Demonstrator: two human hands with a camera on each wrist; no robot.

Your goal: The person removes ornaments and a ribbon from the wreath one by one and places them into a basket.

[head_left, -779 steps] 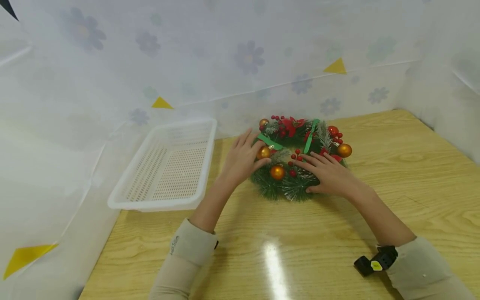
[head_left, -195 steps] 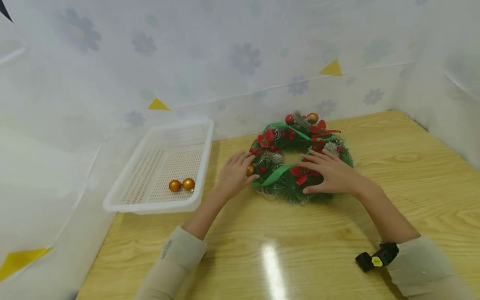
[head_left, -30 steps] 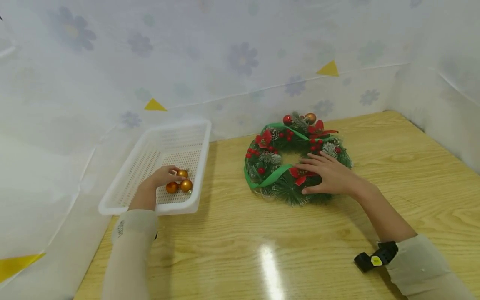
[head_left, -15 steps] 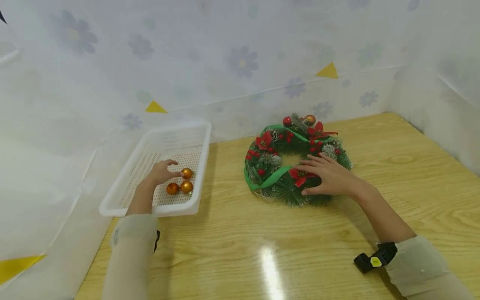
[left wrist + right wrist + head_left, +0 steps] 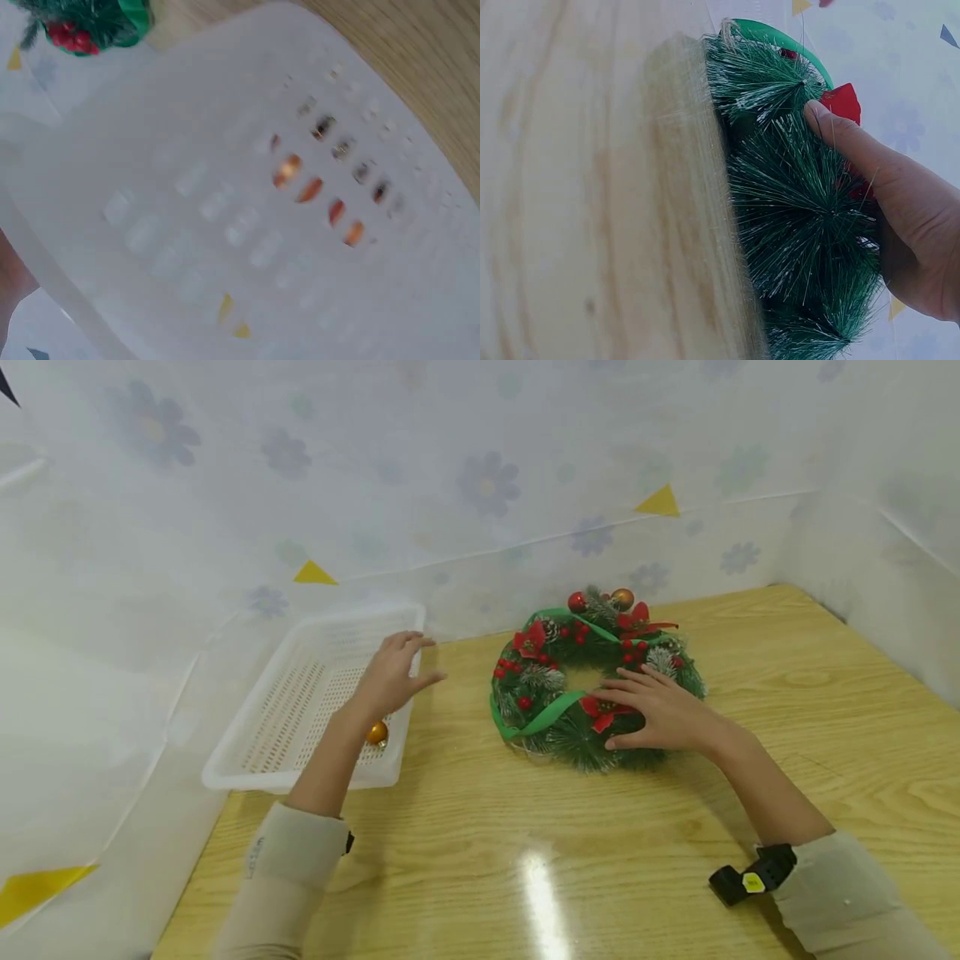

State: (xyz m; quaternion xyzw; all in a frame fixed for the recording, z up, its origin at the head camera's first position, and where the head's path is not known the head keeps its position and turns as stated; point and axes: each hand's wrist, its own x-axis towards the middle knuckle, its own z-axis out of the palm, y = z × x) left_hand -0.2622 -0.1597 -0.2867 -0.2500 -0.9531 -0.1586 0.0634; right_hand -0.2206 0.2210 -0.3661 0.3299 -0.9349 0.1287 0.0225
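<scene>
A green Christmas wreath (image 5: 581,752) with red poinsettias, berries and a green ribbon (image 5: 543,717) lies on the table. My right hand (image 5: 660,710) rests on its near right side, fingers spread; in the right wrist view the thumb (image 5: 840,131) lies against the pine needles. My left hand (image 5: 390,677) is over the right rim of the white plastic basket (image 5: 213,772), fingers apart and nothing held. One gold bauble (image 5: 377,733) shows in the basket beside my forearm, which hides the others. Orange pieces of bauble (image 5: 287,171) show through the basket's slots in the left wrist view.
On the far side of the wreath sit a red bauble (image 5: 577,602) and a gold bauble (image 5: 622,599). A flower-print white sheet (image 5: 420,518) stands behind and beside the wooden table (image 5: 600,860).
Over the past second my left hand let go of a gold bauble in the basket and moved right, up to the rim. Earlier, two baubles lay there, then three. The right hand stayed put.
</scene>
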